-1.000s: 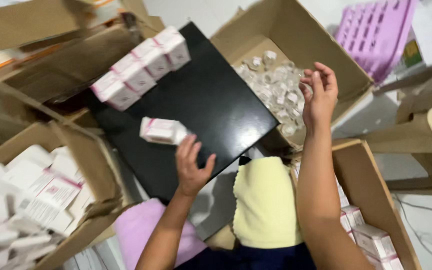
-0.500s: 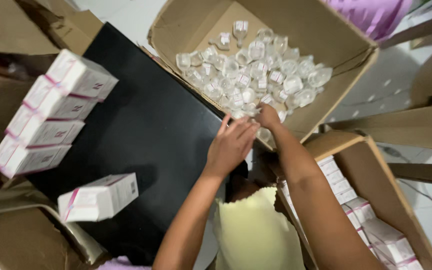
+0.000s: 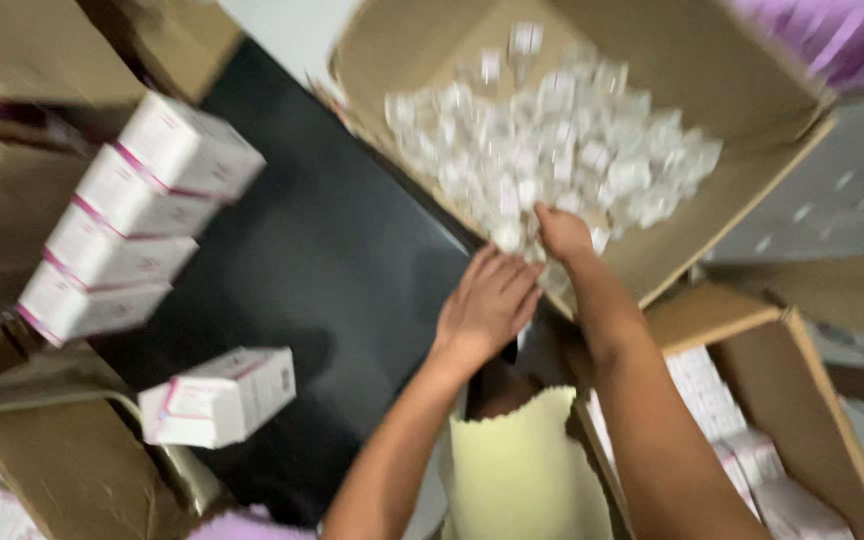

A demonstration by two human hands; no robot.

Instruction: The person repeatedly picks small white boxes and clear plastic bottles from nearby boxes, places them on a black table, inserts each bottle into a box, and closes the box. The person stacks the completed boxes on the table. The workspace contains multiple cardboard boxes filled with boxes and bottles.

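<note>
1. Cardboard carton (image 3: pixel 752 215), open top, heaped w/ small clear wrapped items (image 3: pixel 562 150). My right hand (image 3: pixel 562 235) sits at the near edge of the heap, fingers curled down into it; frame too blurred, so I can't tell whether they grip one or just rest on them.
2. Left hand (image 3: pixel 487 305) lies flat on the black board (image 3: pixel 342 260), fingers loosely extended twd the carton's near wall, holding nothing, just beside the right hand.
3. Risk, my judgement: carton tilts twd me & its near wall is low where the hands meet. A push there could spill items onto the board or into the gap below.
4. Risk: right forearm crosses above a second open carton (image 3: pixel 822 400) of white packs. Anything dropped from the fingers could land there & get mixed in.
5. Risk: single white-pink box (image 3: pixel 217 395) lies near the board's front-left edge; a left-elbow sweep could knock it off.
6. Counts: stacked white-pink boxes (image 3: pixel 132 225) at left = 4; loose box = 1; hands = 2; cartons clearly seen = 2, more cardboard at left edge.
7. Clear items: too many & too blurred to count. Packs in lower carton: can't count either.
</note>
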